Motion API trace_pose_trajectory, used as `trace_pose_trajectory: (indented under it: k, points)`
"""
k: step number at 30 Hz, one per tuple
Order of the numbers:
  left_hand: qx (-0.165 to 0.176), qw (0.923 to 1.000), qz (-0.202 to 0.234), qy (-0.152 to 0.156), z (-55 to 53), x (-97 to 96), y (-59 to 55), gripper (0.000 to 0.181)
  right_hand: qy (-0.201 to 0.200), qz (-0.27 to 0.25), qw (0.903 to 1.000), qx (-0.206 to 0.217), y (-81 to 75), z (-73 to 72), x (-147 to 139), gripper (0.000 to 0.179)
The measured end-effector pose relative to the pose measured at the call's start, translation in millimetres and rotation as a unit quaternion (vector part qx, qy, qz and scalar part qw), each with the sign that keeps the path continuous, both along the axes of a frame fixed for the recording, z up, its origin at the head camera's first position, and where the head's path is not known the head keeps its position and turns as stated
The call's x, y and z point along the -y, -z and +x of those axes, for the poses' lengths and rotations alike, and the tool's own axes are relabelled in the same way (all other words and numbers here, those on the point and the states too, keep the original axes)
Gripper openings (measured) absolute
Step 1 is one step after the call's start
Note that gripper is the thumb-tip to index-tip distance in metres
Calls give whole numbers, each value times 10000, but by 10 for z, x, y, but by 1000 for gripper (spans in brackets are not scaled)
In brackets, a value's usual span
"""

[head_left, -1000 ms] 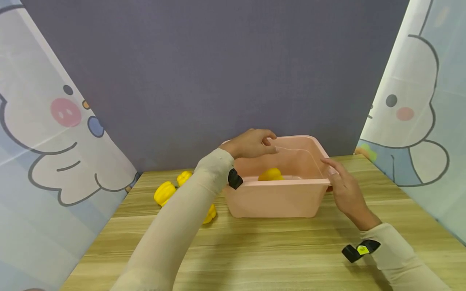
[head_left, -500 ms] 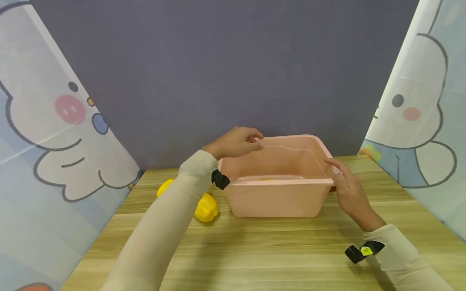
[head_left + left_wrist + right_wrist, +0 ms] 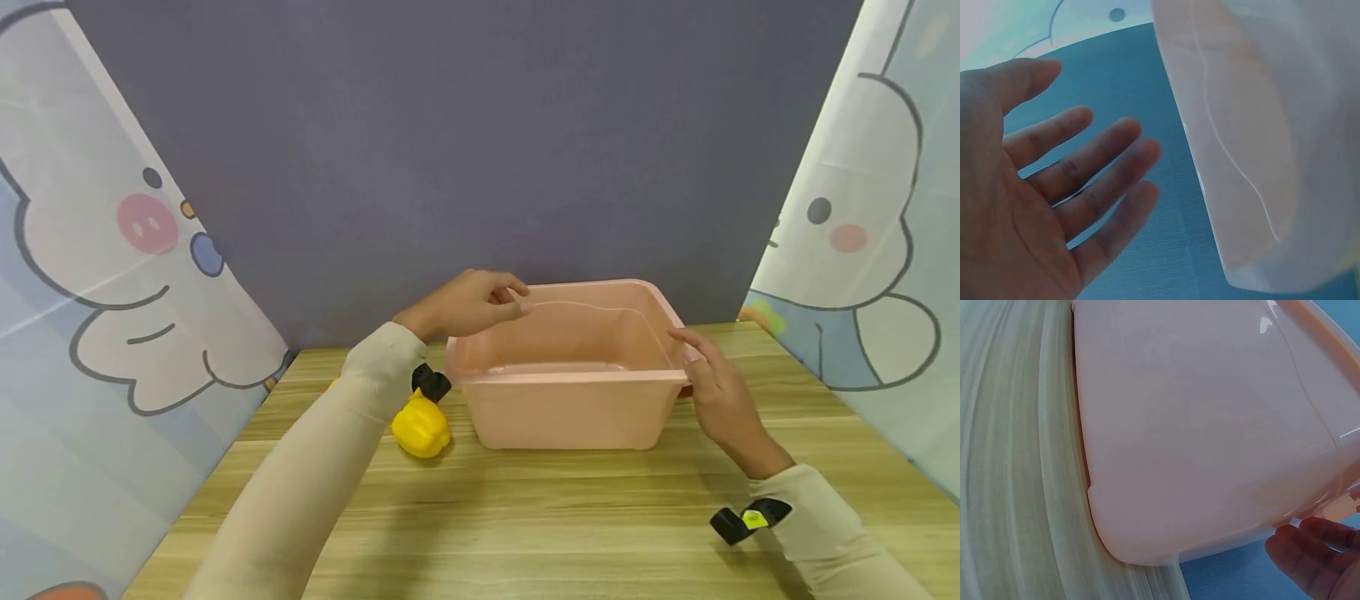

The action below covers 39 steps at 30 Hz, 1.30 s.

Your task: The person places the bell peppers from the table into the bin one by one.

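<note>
A pink plastic basin [image 3: 562, 412] stands on the table. Over its far left corner hovers my left hand [image 3: 468, 304], palm down, holding nothing. In the left wrist view the fingers of that hand [image 3: 1060, 181] are spread and slightly bent, apart from the basin wall [image 3: 1241, 125]. My right hand [image 3: 722, 400] grips the basin's right rim, thumb on top and fingers beneath, as the right wrist view also shows. A yellow bell pepper [image 3: 421, 427] lies left of the basin, below my left wrist. The part of the basin floor close to the front wall is hidden.
Another bit of yellow [image 3: 333, 382] peeks out from behind the left sleeve. A dark grey panel [image 3: 480, 167] rises behind the basin. Cartoon-printed curtains hang at left [image 3: 97, 333] and right [image 3: 862, 250]. Wood-grain table surface [image 3: 570, 517] extends in front of the basin.
My left hand has moved left, from above the basin's middle to its left corner. The yellow pepper inside the basin has dropped out of sight behind the front wall. The right hand stays put.
</note>
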<state>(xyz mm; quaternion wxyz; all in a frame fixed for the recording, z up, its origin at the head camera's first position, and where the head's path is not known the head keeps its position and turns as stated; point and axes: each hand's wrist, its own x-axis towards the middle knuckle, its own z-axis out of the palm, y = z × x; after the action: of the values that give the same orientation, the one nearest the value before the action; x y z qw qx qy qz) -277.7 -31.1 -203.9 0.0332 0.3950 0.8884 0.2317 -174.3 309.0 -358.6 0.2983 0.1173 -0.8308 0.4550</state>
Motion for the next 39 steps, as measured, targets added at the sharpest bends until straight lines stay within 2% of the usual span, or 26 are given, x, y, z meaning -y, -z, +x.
trace_pose_trajectory:
  k: [4,11,17,28,35,39]
  points:
    - [-292,9994,-102,130,70,-2,1,36,29,30,10000,32,-18,14,-17,41]
    - [-738,9956,-536,192,163,-50,35,36,129,93,9999,22,-43,42,-82,42]
    - [-916,9941,-492,306,199,-20,66,37,131,95,9999,-34,-18,54,-105,41]
    - [-825,9963,189,180,237,207,178,31,57,63,10000,-7,-22,46,-57,41]
    - [-909,9925,822,-9,319,339,249,27,85,103,9999,-23,-42,42,-69,42]
    - [-751,9897,1213,-99,368,416,289,26,80,10,10000,-16,-49,71,-66,41]
